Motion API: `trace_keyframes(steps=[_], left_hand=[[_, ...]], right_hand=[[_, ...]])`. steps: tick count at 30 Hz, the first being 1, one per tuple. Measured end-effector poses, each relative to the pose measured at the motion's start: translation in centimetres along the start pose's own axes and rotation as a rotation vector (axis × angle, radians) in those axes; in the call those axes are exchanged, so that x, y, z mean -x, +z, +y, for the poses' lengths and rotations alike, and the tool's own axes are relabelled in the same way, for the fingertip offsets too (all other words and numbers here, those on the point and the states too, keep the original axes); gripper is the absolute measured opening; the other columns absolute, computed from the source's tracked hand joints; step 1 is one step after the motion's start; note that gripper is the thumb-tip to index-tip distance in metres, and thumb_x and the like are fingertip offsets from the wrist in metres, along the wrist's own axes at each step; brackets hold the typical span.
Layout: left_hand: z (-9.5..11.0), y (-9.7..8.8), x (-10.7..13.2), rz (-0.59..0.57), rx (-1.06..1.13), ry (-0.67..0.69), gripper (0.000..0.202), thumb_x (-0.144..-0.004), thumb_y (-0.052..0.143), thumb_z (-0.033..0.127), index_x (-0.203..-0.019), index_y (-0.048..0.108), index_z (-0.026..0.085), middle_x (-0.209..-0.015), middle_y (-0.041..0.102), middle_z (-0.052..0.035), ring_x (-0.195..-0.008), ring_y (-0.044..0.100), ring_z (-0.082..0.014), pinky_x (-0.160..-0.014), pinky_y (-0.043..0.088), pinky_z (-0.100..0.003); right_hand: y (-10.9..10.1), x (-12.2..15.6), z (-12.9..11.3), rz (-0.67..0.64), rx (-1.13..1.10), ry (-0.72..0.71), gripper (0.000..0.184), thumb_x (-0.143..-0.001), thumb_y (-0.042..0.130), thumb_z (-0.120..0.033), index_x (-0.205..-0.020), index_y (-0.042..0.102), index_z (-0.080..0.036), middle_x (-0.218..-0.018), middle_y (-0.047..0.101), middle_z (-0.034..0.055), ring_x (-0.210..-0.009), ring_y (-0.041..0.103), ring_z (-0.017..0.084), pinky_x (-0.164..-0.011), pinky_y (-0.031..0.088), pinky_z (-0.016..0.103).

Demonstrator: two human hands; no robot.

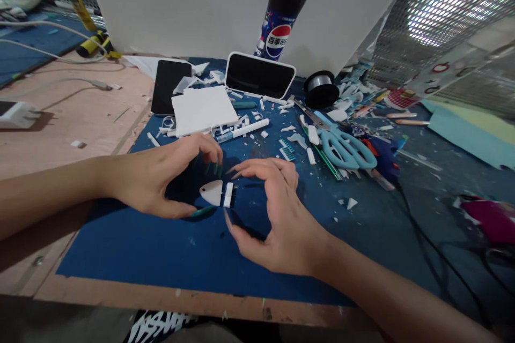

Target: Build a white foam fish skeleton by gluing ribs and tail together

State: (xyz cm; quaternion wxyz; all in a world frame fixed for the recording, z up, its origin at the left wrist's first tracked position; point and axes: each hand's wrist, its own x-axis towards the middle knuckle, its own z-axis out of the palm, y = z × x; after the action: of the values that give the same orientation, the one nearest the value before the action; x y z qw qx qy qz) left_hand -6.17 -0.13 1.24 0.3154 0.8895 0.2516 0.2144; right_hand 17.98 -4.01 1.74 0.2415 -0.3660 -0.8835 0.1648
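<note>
A small white rounded foam piece (pixel 212 192) lies on the blue cutting mat (pixel 161 252), with a narrow white strip (pixel 228 194) standing right beside it. My left hand (pixel 161 177) curls around the rounded piece, thumb tip and long green nails at its edges. From the other side my right hand (pixel 277 209) curves in, fingers arched above the strip and thumb just below it. Both hands are half-curled with the fingers apart; neither wraps a piece.
Behind the hands lie a white foam square (pixel 203 110), two phones (pixel 169 86) (pixel 259 75), a white pen (pixel 241 131), a cola bottle (pixel 284 10), a wire spool (pixel 321 87), light blue scissors (pixel 346 147), a blue glue gun (pixel 384 158), white offcuts and black cables (pixel 434 257).
</note>
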Motion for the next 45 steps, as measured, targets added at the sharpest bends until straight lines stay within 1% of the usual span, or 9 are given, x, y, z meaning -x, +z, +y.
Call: trace_keyframes(steps=[2,5,9,13,20,25,33,41,45], left_hand=[[-0.1,0.0,0.0,0.01,0.012,-0.005,0.05,-0.072,0.065,0.023,-0.114,0.038,0.02,-0.113,0.048,-0.0152,-0.106,0.049,-0.0266,-0.087,0.047,-0.043],[-0.1,0.0,0.0,0.021,0.013,-0.011,0.049,-0.072,0.065,0.023,-0.113,0.038,0.02,-0.113,0.049,-0.0154,-0.105,0.05,-0.0269,-0.087,0.047,-0.044],[-0.1,-0.2,0.0,-0.022,-0.028,0.003,0.049,-0.073,0.064,0.023,-0.113,0.036,0.021,-0.113,0.048,-0.0143,-0.106,0.05,-0.026,-0.088,0.047,-0.042],[-0.1,-0.2,-0.1,-0.006,-0.017,-0.002,0.046,-0.074,0.063,0.025,-0.112,0.037,0.021,-0.112,0.049,-0.0144,-0.105,0.051,-0.0261,-0.087,0.047,-0.043],[0.0,-0.5,-0.2,-0.028,-0.045,0.014,0.048,-0.073,0.064,0.023,-0.112,0.037,0.02,-0.111,0.051,-0.0153,-0.104,0.053,-0.0263,-0.085,0.049,-0.042],[-0.1,-0.5,-0.1,-0.028,-0.06,0.013,0.049,-0.073,0.065,0.024,-0.112,0.037,0.019,-0.112,0.051,-0.0158,-0.102,0.053,-0.0264,-0.082,0.05,-0.041],[-0.3,-0.4,-0.1,-0.036,-0.05,0.037,0.049,-0.073,0.065,0.024,-0.112,0.035,0.019,-0.112,0.049,-0.0164,-0.102,0.053,-0.0266,-0.083,0.049,-0.043],[-0.3,-0.4,0.0,-0.034,-0.048,0.031,0.049,-0.073,0.064,0.023,-0.112,0.036,0.018,-0.111,0.049,-0.0163,-0.101,0.053,-0.0267,-0.082,0.049,-0.044],[-0.3,-0.4,-0.1,-0.038,-0.05,0.034,0.05,-0.073,0.064,0.024,-0.113,0.035,0.019,-0.112,0.049,-0.0165,-0.102,0.052,-0.0271,-0.082,0.049,-0.044]], right_hand=[[0.1,0.0,0.0,-0.007,0.001,0.014,0.043,-0.077,0.06,-0.03,-0.113,0.039,-0.019,-0.117,0.052,0.0132,-0.113,0.042,0.029,-0.095,0.033,0.047],[0.2,0.0,0.2,-0.009,0.005,0.028,0.042,-0.077,0.061,-0.029,-0.112,0.039,-0.019,-0.117,0.053,0.0121,-0.113,0.042,0.028,-0.096,0.033,0.045],[0.0,0.1,0.4,-0.019,0.009,0.047,0.04,-0.078,0.061,-0.028,-0.111,0.04,-0.019,-0.115,0.053,0.01,-0.113,0.041,0.026,-0.096,0.033,0.043],[-0.1,0.1,0.4,-0.034,0.006,0.071,0.039,-0.077,0.062,-0.028,-0.11,0.042,-0.02,-0.112,0.054,0.0086,-0.113,0.04,0.027,-0.095,0.035,0.043],[-0.4,0.3,0.5,-0.05,-0.021,0.093,0.039,-0.077,0.063,-0.025,-0.11,0.042,-0.021,-0.112,0.054,0.0079,-0.113,0.041,0.026,-0.095,0.035,0.043],[-0.8,0.3,0.6,-0.009,-0.001,0.061,0.041,-0.077,0.063,-0.029,-0.112,0.042,-0.021,-0.115,0.055,0.0085,-0.114,0.042,0.027,-0.096,0.034,0.044],[-0.8,0.2,0.2,0.053,0.03,0.009,0.032,-0.077,0.062,-0.024,-0.105,0.045,-0.02,-0.103,0.061,0.0084,-0.105,0.048,0.027,-0.095,0.035,0.046],[-0.8,0.3,0.5,0.019,0.056,0.042,0.027,-0.078,0.061,-0.023,-0.102,0.048,-0.021,-0.103,0.061,0.0071,-0.107,0.045,0.028,-0.091,0.035,0.045],[-0.7,0.3,0.2,0.06,0.031,0.045,0.029,-0.077,0.063,-0.026,-0.101,0.047,-0.019,-0.101,0.061,0.0077,-0.104,0.047,0.027,-0.09,0.035,0.044]])
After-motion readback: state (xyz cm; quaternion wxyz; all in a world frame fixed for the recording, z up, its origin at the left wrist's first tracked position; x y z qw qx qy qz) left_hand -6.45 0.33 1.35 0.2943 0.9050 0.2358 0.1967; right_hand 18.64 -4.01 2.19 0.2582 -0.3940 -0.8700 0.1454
